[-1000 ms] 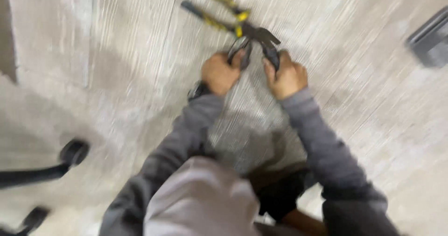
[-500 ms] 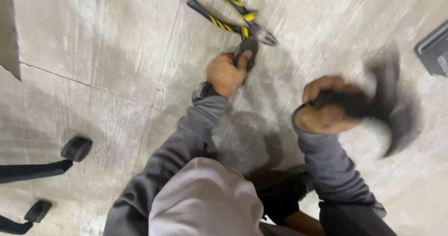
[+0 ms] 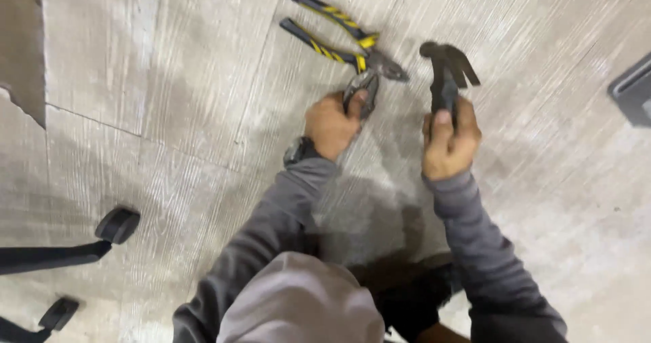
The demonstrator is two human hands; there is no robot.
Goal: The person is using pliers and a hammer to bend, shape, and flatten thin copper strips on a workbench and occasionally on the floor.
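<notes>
Here the right hand (image 3: pixel 449 146) grips a hammer (image 3: pixel 446 71), head raised, handle pointing away; the left hand (image 3: pixel 332 122) pinches a small metal piece (image 3: pixel 361 92) on the floor (image 3: pixel 169 112), just beside pliers (image 3: pixel 339 37).

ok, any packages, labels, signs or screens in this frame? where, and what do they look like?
None visible: no package, label, sign or screen.
Only possible candidate: dark grey flat rectangular object on the concrete floor at the right edge, cut off by the frame; too little shows to tell what it is.
</notes>
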